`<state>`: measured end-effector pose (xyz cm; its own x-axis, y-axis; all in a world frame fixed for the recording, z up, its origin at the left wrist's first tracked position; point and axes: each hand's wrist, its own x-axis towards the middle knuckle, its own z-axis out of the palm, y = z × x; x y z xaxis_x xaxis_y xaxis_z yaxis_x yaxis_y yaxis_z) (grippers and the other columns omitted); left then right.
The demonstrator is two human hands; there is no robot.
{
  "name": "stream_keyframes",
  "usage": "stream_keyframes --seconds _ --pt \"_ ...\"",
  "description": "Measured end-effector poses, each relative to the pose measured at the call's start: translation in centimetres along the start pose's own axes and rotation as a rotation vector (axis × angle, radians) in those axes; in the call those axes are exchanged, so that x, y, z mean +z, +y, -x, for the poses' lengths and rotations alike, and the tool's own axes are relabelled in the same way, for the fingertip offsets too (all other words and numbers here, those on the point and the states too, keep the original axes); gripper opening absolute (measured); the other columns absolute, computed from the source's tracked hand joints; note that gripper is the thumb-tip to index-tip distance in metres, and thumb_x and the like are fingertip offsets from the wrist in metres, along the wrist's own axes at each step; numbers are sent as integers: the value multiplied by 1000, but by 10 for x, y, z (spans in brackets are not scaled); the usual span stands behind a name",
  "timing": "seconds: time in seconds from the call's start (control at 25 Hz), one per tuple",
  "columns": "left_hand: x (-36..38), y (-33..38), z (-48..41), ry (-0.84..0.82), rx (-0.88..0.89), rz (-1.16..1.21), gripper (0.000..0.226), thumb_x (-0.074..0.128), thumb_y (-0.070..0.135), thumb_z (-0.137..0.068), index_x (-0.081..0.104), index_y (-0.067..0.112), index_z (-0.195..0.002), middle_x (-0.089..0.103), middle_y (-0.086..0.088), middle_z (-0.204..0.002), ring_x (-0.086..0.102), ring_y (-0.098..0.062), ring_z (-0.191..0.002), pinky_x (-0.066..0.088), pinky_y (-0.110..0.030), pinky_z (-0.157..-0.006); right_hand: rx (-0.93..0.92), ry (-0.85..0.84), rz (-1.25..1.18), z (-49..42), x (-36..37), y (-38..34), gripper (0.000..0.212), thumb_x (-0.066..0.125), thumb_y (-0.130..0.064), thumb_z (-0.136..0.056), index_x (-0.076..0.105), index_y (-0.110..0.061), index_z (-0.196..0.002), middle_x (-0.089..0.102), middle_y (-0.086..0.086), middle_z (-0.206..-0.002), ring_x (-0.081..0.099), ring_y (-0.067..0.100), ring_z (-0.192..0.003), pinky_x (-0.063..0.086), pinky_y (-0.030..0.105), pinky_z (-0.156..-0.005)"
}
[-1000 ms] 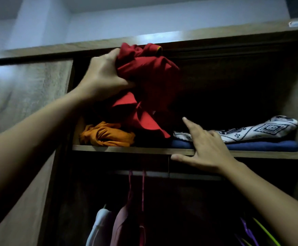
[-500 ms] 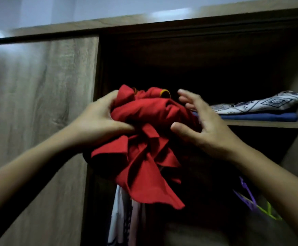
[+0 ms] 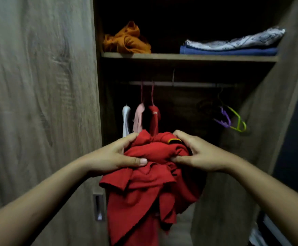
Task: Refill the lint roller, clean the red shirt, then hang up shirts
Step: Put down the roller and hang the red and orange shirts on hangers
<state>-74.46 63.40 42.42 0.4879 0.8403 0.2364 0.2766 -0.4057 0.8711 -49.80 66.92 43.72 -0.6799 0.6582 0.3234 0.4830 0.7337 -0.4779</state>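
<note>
A crumpled red shirt (image 3: 150,185) with a yellow-edged collar hangs bunched between both hands in front of the open wardrobe. My left hand (image 3: 116,157) grips its left side, thumb pressed on the cloth. My right hand (image 3: 196,153) pinches its right side near the collar. The shirt's loose ends droop below my hands. No lint roller is in sight.
On the shelf (image 3: 189,57) lie an orange garment (image 3: 127,41) and folded blue and patterned clothes (image 3: 233,45). Under it a rail (image 3: 180,84) carries white, pink and red hanging clothes (image 3: 139,118) and empty purple and green hangers (image 3: 231,119). The wardrobe door (image 3: 38,86) stands at the left.
The red shirt has come off the top shelf and down to chest height. My right hand left the shelf edge and took hold of the shirt; the view tilted downward.
</note>
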Motion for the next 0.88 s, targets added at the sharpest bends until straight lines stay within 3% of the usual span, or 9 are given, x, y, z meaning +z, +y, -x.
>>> stream_keyframes --seconds 0.12,0.24,0.32,0.44,0.6,0.68,0.76,0.8,0.88 --pt "9 -26 4 -69 -67 -9 59 73 3 -76 48 24 -125 63 8 -124 59 -6 -114 47 -18 -91 67 -76 17 11 15 9 26 65 -8 -78 49 -11 -99 58 10 -99 50 8 -88 46 40 -87" --pt "16 -39 3 -56 -63 -15 58 75 14 -73 50 20 -125 62 2 -124 59 -7 -114 47 -21 -94 69 -115 -73 20 20 9 36 62 -7 -72 54 -29 -99 61 -8 -100 54 1 -93 45 23 -88" --pt "20 -41 3 -8 -49 15 62 72 22 -71 47 17 -128 61 3 -125 58 -6 -115 45 -18 -95 84 -103 -80 23 20 10 35 68 -8 -76 58 -28 -102 65 -11 -103 56 -4 -93 45 16 -88" --pt "12 -43 1 2 -32 29 76 77 6 -71 36 18 -133 55 7 -128 55 -5 -117 46 -19 -95 94 -17 -27 22 14 16 34 69 -3 -79 59 -31 -96 62 -12 -98 55 -14 -88 44 15 -86" --pt "1 -48 4 -75 -115 -56 108 77 -2 -70 9 39 -143 39 12 -137 54 0 -117 49 -30 -96 138 118 -164 18 5 18 43 61 10 -80 53 -28 -100 60 -13 -96 56 -18 -80 42 5 -82" --pt "4 -56 8 13 -99 -53 98 75 6 -74 13 38 -143 40 10 -138 54 -1 -118 50 -28 -94 167 188 -171 17 1 23 40 61 9 -80 53 -21 -104 62 -8 -96 57 -13 -81 43 7 -83" --pt "5 -63 8 175 -60 -36 78 72 13 -78 26 31 -139 48 6 -132 57 -5 -114 53 -28 -87 197 258 -125 14 0 30 38 63 5 -81 53 -20 -107 63 -1 -100 59 1 -91 44 20 -90" --pt "5 -64 6 237 -54 10 66 69 17 -81 33 28 -135 53 5 -127 59 -7 -109 54 -27 -82 218 287 -117 14 0 33 38 63 4 -81 52 -20 -108 62 1 -102 58 7 -92 43 25 -91" --pt "8 -63 2 339 -83 181 38 59 24 -89 49 22 -125 63 2 -108 64 -8 -88 54 -23 -67 244 286 -173 14 -1 34 40 61 8 -81 50 -17 -109 60 1 -101 58 2 -85 45 23 -85"
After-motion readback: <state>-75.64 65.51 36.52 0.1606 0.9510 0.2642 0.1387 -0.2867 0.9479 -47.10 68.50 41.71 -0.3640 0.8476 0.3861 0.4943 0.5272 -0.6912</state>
